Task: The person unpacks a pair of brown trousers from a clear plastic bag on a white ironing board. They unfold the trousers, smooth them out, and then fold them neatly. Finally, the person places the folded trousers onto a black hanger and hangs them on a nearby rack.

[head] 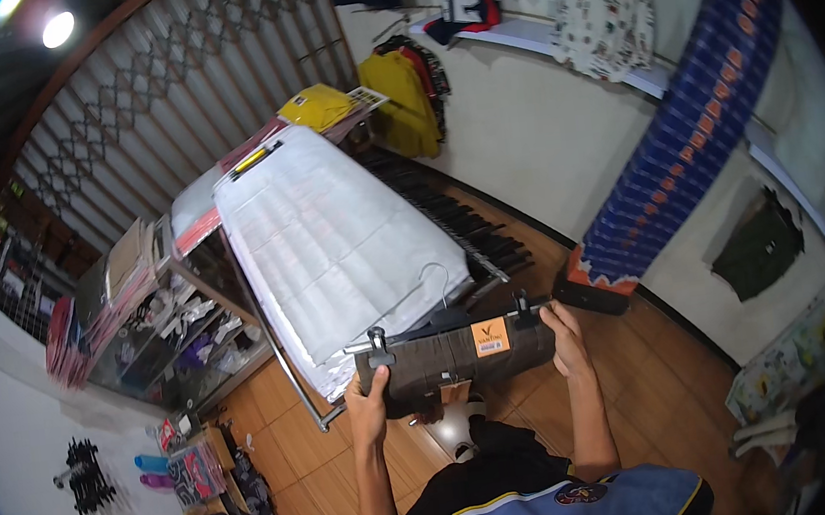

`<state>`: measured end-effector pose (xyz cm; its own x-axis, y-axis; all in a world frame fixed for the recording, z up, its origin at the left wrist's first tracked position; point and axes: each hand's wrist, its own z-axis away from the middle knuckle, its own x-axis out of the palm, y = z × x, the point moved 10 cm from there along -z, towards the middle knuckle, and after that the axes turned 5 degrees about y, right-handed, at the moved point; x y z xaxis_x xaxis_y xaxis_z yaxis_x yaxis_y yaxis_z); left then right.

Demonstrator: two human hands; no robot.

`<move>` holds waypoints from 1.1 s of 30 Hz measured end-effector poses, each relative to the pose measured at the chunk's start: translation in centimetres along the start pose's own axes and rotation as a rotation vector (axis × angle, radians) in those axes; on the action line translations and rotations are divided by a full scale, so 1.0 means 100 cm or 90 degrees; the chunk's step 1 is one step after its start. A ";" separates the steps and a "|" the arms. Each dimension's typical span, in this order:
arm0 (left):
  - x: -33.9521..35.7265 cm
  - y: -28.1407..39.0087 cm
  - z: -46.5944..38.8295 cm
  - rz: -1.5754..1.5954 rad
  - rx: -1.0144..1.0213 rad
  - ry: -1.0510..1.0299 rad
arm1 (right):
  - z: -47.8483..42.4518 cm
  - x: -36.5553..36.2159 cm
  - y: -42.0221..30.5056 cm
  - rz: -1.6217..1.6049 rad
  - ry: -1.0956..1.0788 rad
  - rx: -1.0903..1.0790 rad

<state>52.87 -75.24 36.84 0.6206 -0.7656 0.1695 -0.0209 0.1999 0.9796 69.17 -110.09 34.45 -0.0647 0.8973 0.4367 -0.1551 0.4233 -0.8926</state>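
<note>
A folded dark brown garment [424,365], likely trousers, hangs from a clip hanger [447,305] with a metal hook and black clips. My left hand [369,401] grips its left end, the thumb just below the left clip [379,348]. At its right end, by the right clip [523,309], my right hand [568,339] holds the edge. An orange tag bearing writing [491,336] is on the garment's upper part. Beyond it, a stack of white plastic-covered sheets [335,235] lies on a metal rack, with a yellow-and-black tool [257,159], perhaps a cutter, at the far end.
A metal rack rail [285,369] runs along the stack's left side. A glass display case [194,329] holds packets at the left. Dark garments hang on a rack [453,215] beyond the stack. A rolled blue banner [678,131] leans at the right. Black hangers [89,476] hang on the left wall.
</note>
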 end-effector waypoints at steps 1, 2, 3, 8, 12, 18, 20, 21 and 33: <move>0.010 -0.008 0.011 -0.007 -0.015 -0.021 | 0.018 -0.018 -0.003 -0.012 0.025 0.012; 0.019 -0.014 0.024 -0.010 -0.020 -0.027 | 0.035 -0.035 -0.008 -0.026 0.047 0.025; 0.040 -0.029 0.033 0.025 -0.046 -0.059 | 0.053 -0.066 -0.012 -0.031 0.093 0.017; 0.116 -0.084 0.077 0.031 -0.143 -0.196 | 0.131 -0.181 -0.028 -0.033 0.255 -0.039; 0.205 -0.100 0.120 -0.022 -0.194 -0.324 | 0.198 -0.269 -0.048 -0.021 0.392 -0.096; 0.342 -0.128 0.191 -0.073 -0.176 -0.499 | 0.284 -0.361 -0.099 -0.037 0.494 -0.163; 0.385 -0.143 0.220 -0.076 -0.169 -0.540 | 0.311 -0.396 -0.121 -0.011 0.516 -0.195; 0.404 -0.150 0.237 -0.083 -0.166 -0.557 | 0.325 -0.418 -0.126 0.007 0.539 -0.206; 0.590 -0.229 0.397 -0.062 -0.272 -0.735 | 0.434 -0.591 -0.196 0.059 0.746 -0.257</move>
<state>58.83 -149.30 28.68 -0.4545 -0.8363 0.3066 0.3783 0.1303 0.9165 33.31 -176.90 31.00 0.8915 0.4097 0.1930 0.1308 0.1752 -0.9758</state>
